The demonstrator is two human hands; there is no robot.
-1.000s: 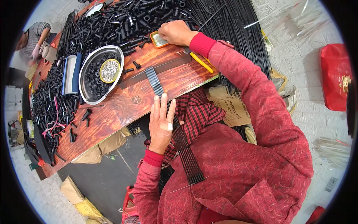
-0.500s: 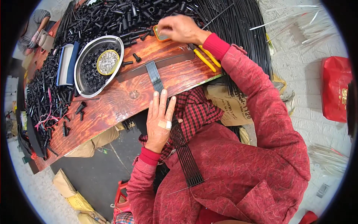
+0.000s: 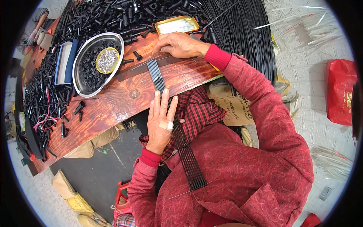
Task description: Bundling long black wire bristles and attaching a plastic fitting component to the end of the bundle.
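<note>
My left hand [image 3: 160,126] lies flat, fingers stretched out, on a narrow row of thin black rods [image 3: 155,75]; a plaster is on its back. The row runs from the table's edge down over my lap, its lower part spread and crossed by a thin wire [image 3: 198,187]. Beyond the row's far end my right hand [image 3: 183,45] is closed, thumb and fingers pressed together; whatever it pinches is too fine to make out. A dark flat bar [image 3: 130,75] lies under the row's end. Just behind the right hand sits a yellow-rimmed tin [image 3: 177,25] of thin silvery pins.
On the wooden table [image 3: 113,109] stands an oval metal tray [image 3: 76,81] of small black parts, holding a round yellow tub [image 3: 107,60]. Black tubular parts [image 3: 124,17] heap behind. Long black rods [image 3: 242,34] lie at right. My right wrist mostly covers yellow-handled pliers [image 3: 214,68].
My right hand has come from over the yellow-rimmed tin toward the far end of the rods, uncovering the tin and covering most of the pliers. The left hand has stayed in place.
</note>
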